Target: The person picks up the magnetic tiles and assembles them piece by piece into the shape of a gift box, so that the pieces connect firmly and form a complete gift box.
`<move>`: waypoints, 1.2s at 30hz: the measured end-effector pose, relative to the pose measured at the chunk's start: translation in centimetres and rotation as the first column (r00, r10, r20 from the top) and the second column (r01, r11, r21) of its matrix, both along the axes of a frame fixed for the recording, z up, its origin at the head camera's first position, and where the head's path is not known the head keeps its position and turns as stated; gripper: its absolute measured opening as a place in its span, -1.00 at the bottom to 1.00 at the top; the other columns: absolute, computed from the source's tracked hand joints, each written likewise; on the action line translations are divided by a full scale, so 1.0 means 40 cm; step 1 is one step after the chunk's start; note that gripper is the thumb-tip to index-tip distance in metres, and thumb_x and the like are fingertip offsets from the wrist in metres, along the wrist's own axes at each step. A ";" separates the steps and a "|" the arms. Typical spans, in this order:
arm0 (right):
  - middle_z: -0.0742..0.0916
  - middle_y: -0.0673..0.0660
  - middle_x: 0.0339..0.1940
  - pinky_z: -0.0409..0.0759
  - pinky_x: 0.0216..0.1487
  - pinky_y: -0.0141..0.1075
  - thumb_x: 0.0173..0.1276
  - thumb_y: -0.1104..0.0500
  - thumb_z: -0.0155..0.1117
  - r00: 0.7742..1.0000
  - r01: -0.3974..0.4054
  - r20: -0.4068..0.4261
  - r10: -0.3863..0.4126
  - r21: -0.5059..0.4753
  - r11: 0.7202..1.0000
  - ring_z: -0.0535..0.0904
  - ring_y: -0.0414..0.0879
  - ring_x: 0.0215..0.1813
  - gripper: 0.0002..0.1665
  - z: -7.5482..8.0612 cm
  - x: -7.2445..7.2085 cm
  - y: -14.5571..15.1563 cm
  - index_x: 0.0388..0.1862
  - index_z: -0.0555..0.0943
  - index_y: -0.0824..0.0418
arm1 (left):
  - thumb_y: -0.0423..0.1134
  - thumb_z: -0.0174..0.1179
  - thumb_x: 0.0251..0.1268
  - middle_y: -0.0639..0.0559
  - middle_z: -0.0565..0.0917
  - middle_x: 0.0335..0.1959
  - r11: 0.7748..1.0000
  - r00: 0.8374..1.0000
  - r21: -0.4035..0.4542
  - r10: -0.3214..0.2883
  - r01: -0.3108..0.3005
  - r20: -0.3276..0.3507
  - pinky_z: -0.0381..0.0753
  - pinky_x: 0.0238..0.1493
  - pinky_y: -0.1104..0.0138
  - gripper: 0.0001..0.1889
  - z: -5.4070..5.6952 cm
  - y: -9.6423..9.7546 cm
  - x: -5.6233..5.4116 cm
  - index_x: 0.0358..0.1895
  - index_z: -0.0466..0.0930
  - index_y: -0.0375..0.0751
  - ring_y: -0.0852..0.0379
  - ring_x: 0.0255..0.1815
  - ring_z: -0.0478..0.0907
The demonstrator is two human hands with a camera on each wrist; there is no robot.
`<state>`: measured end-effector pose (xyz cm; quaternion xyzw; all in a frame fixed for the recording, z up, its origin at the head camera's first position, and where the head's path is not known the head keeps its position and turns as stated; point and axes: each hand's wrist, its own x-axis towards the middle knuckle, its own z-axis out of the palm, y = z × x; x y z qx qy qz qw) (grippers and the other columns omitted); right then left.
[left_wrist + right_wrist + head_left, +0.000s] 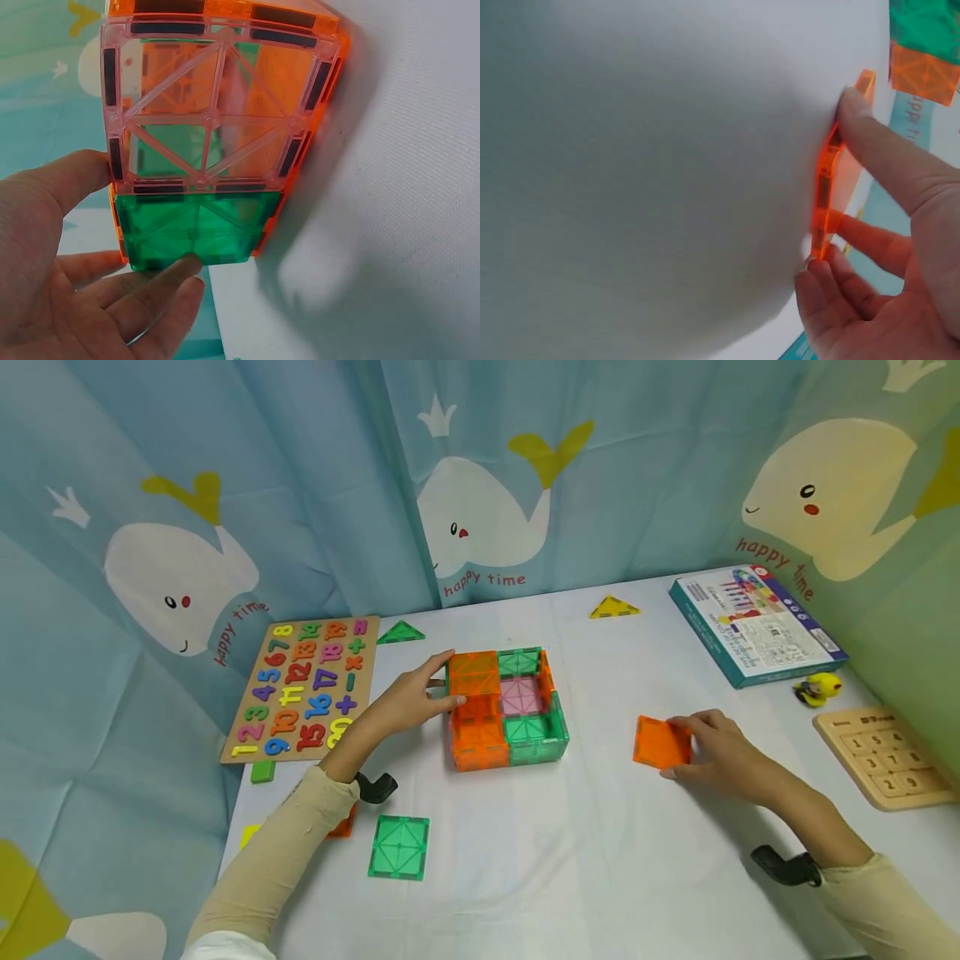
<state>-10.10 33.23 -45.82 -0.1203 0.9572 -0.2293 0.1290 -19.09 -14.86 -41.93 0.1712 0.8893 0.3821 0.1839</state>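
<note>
A low box of see-through magnetic tiles (537, 750) stands mid-table, with orange and green walls. An orange tile (474, 673) covers its back left part, and a pink tile (521, 696) shows inside. My left hand (408, 697) holds the box's left side, its thumb and index finger at the edges of the orange top. In the left wrist view, the fingers lie against a green wall tile (199, 229) beside a pink one (176, 105). To the right of the box, my right hand (720, 756) pinches a square orange magnetic tile (656, 742) by its edges, low over the table.
A number puzzle board (242, 727) lies at the left, near a green triangle (402, 632). A green square tile (399, 848) lies in front. At the back are a yellow triangle (614, 607) and a boxed set (757, 622). A wooden number board (885, 758) lies far right.
</note>
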 end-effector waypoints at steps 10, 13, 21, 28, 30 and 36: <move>0.43 0.49 0.31 0.46 0.37 0.35 0.34 0.06 0.58 0.993 -0.104 -0.057 0.100 -0.060 0.993 0.39 0.37 0.27 -0.13 0.079 -0.197 -0.096 0.48 0.43 0.41 | 0.07 0.30 0.50 -0.09 0.20 0.70 1.000 1.000 0.006 -0.011 0.011 -0.007 0.60 0.36 -0.09 -0.07 -0.006 0.001 -0.004 0.75 -0.06 0.11 -0.16 0.53 0.45; 0.43 0.49 0.34 0.43 0.40 0.34 0.33 0.10 0.59 0.983 -0.142 -0.128 0.133 -0.071 0.987 0.38 0.38 0.31 -0.15 0.126 -0.243 -0.142 0.47 0.43 0.40 | 0.08 0.30 0.50 -0.08 0.21 0.70 1.000 1.000 -0.002 -0.010 0.010 -0.014 0.61 0.35 -0.08 -0.08 -0.009 0.002 -0.005 0.75 -0.05 0.11 -0.16 0.52 0.47; 0.52 0.36 0.36 0.51 0.36 0.22 0.30 0.05 0.61 0.952 -0.281 -0.141 0.273 -0.040 0.959 0.42 0.25 0.32 -0.14 0.207 -0.317 -0.298 0.47 0.48 0.33 | 0.09 0.30 0.50 -0.05 0.19 0.71 1.000 1.000 0.000 -0.004 0.004 -0.019 0.60 0.36 -0.07 -0.07 -0.011 -0.001 -0.005 0.75 -0.06 0.11 -0.14 0.51 0.48; 0.50 0.32 0.38 0.49 0.41 0.20 0.28 -0.05 0.63 0.925 -0.376 -0.072 0.372 -0.051 0.925 0.38 0.24 0.39 -0.11 0.187 -0.337 -0.373 0.47 0.49 0.30 | 0.08 0.31 0.50 -0.05 0.22 0.70 1.000 1.000 0.005 0.002 -0.002 -0.014 0.61 0.35 -0.07 -0.08 -0.009 0.002 -0.004 0.75 -0.04 0.12 -0.14 0.50 0.49; 0.51 0.33 0.37 0.48 0.41 0.20 0.30 -0.05 0.62 0.915 -0.401 -0.068 0.397 -0.054 0.915 0.38 0.25 0.39 -0.12 0.181 -0.339 -0.383 0.46 0.49 0.32 | 0.09 0.31 0.50 -0.06 0.24 0.69 1.000 1.000 0.004 0.004 -0.004 -0.015 0.63 0.33 -0.06 -0.08 -0.009 0.003 -0.004 0.75 -0.04 0.12 -0.14 0.50 0.50; 0.47 0.33 0.43 0.45 0.45 0.23 0.32 -0.09 0.59 0.916 -0.401 -0.033 0.400 -0.051 0.915 0.36 0.25 0.43 -0.07 0.170 -0.339 -0.395 0.51 0.45 0.31 | 0.09 0.30 0.50 -0.06 0.24 0.69 1.000 1.000 -0.002 0.010 -0.010 -0.011 0.63 0.32 -0.06 -0.08 -0.007 0.003 -0.004 0.75 -0.04 0.12 -0.14 0.50 0.49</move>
